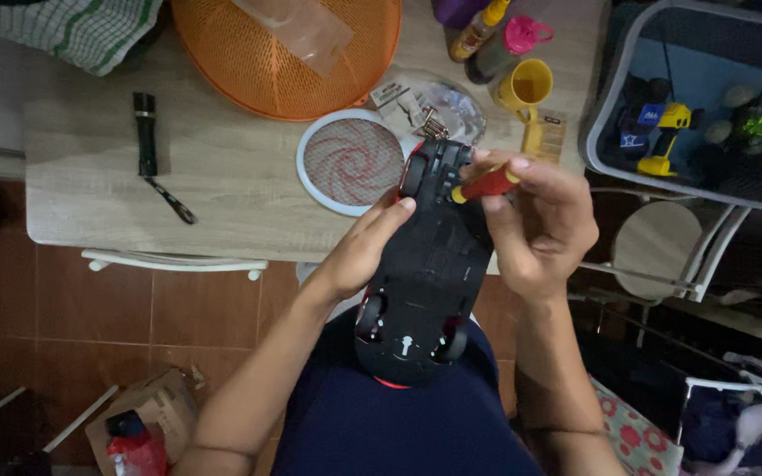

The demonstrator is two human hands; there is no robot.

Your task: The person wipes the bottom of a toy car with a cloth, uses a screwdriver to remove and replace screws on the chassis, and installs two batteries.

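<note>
Now L hand [359,251] grips toy car [425,264]; R hand [535,220] pinches screwdriver [485,185].

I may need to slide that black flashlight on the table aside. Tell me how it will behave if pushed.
The black flashlight looks like a stiff cylinder lying on its side, so a sideways push would probably roll it. Its wrist strap looks floppy and would likely drag behind. The wooden table looks smooth, so it probably slides easily.

I see open tabletop [222,167] left of my hands, broken only by the black flashlight [145,132] with its strap; ahead, the round racket head [352,161], orange basket [286,53], yellow mug [525,85] and 2 bottles [487,35] crowd the way; the grey crate [606,106] walls off the right.
</note>
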